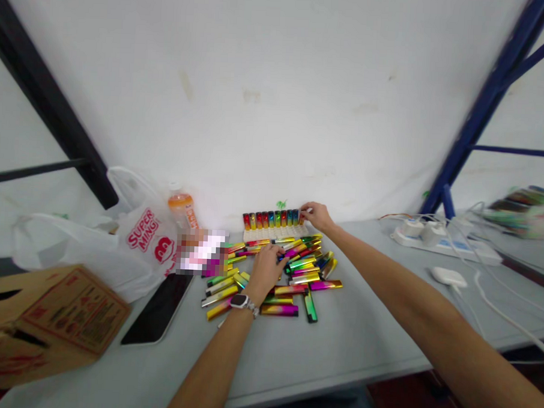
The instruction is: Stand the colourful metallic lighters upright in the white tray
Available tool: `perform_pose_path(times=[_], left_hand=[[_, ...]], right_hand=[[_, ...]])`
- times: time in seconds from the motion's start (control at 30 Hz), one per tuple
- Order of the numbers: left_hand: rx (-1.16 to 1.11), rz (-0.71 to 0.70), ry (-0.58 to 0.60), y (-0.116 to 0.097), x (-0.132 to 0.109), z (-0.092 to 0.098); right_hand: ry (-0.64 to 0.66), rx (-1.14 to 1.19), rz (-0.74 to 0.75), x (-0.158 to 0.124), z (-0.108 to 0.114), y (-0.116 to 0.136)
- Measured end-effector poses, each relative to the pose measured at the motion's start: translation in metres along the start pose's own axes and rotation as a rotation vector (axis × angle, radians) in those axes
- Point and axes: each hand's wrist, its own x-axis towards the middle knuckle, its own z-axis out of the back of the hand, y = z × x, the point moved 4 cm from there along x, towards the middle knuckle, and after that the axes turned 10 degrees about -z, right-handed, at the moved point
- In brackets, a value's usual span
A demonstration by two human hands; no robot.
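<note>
A pile of shiny multicoloured lighters (296, 271) lies on the grey table (338, 345). Behind it stands a white tray (275, 232) with a row of lighters (271, 219) set upright in it. My left hand (265, 270), a watch on its wrist, rests on the pile with the fingers curled over the lighters; what they grip is hidden. My right hand (316, 216) reaches to the right end of the upright row and pinches a lighter there.
A black phone (158, 310) lies left of the pile. A cardboard box (41, 320), a white plastic bag (130, 240) and an orange bottle (181, 207) stand at the left. A power strip (433, 238) with cables and a white mouse (449, 277) lie at the right.
</note>
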Motion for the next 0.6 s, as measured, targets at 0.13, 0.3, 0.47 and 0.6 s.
perform_pose_path(times=[0.13, 0.3, 0.47, 0.6], left_hand=[[0.006, 0.011, 0.022, 0.002, 0.001, 0.000], [-0.001, 0.011, 0.013, 0.003, -0.001, 0.004], [-0.031, 0.016, -0.009, 0.005, -0.002, 0.006], [-0.132, 0.016, -0.076, 0.007, -0.001, 0.008]], right_hand=[[0.042, -0.123, 0.063, 0.002, -0.001, 0.005], [0.025, -0.352, 0.030, -0.020, -0.003, 0.008], [0.060, -0.501, 0.056, -0.052, -0.004, 0.012], [-0.059, -0.347, 0.065, -0.079, 0.000, 0.034]])
